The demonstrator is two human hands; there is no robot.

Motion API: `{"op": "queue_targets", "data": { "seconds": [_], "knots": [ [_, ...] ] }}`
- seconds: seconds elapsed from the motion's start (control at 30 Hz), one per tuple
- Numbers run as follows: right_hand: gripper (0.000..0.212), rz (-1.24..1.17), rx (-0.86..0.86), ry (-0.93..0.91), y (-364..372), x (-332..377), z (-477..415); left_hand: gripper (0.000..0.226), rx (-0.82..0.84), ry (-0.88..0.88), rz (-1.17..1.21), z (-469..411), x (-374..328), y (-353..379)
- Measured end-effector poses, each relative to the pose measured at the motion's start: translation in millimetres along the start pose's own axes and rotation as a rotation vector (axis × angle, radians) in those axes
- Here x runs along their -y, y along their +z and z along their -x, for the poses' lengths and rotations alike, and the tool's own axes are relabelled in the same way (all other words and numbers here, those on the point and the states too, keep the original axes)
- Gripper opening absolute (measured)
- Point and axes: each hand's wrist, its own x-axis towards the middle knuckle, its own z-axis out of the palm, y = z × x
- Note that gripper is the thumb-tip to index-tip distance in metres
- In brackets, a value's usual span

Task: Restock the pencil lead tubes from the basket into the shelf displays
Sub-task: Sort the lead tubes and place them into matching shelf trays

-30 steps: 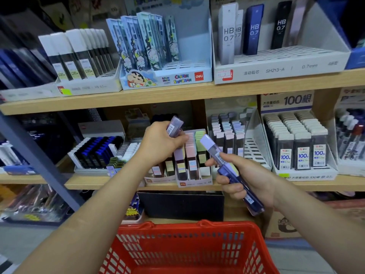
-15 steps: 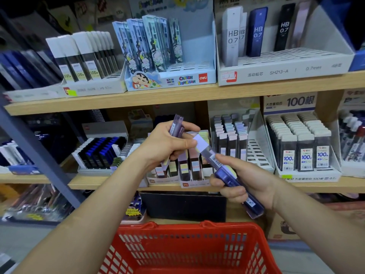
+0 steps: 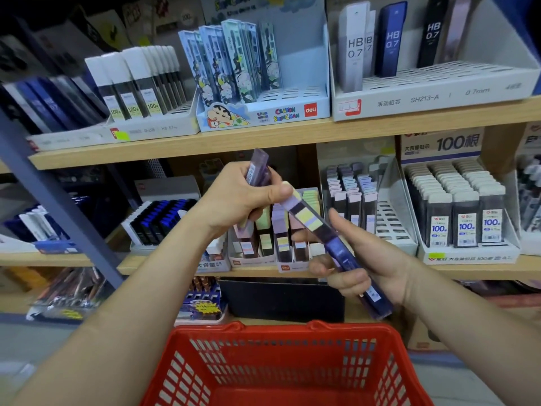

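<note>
Red basket [image 3: 187, 335]: near side cut off by bottom edge.
Purple tube [image 3: 258, 165]: lower part hidden inside left hand [image 3: 234, 200].
Dark tubes [image 3: 341, 250]: number unclear, right hand [image 3: 377, 268] covers them.
Left shelf goods [image 3: 44, 104]: blurred.

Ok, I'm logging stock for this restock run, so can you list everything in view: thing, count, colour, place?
purple lead tube: one, translucent purple, near upright in the left grip
tube bundle: at least two, dark blue and lilac-capped, slanted in the right grip
basket: one, red, bottom centre
Crayon Shin-chan display: one, pale blue, upper shelf centre
SH213-A display: one, white, upper shelf right, few HB 0.7 tubes
100-count display: one, white with dark tubes, lower shelf right
pastel-capped display: one, pink, yellow and lilac tubes, lower shelf behind the hands
shelves: two, wooden
left grip: curled round the purple lead tube
right grip: curled round the tube bundle
</note>
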Motion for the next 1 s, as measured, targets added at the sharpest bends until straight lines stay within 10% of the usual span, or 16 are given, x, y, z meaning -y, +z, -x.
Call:
{"op": "queue_targets", "data": {
  "seconds": [0.33,1.0],
  "knots": [
    [0.038,-0.042,-0.341,-0.077,-8,5,5,0.034,-0.073,-0.101,-0.641,-1,17,-12],
    [0.010,0.230,-0.484,-0.178,6,0,2,0.033,-0.048,0.076,-1.133,-7,53,17]
  ]
}}
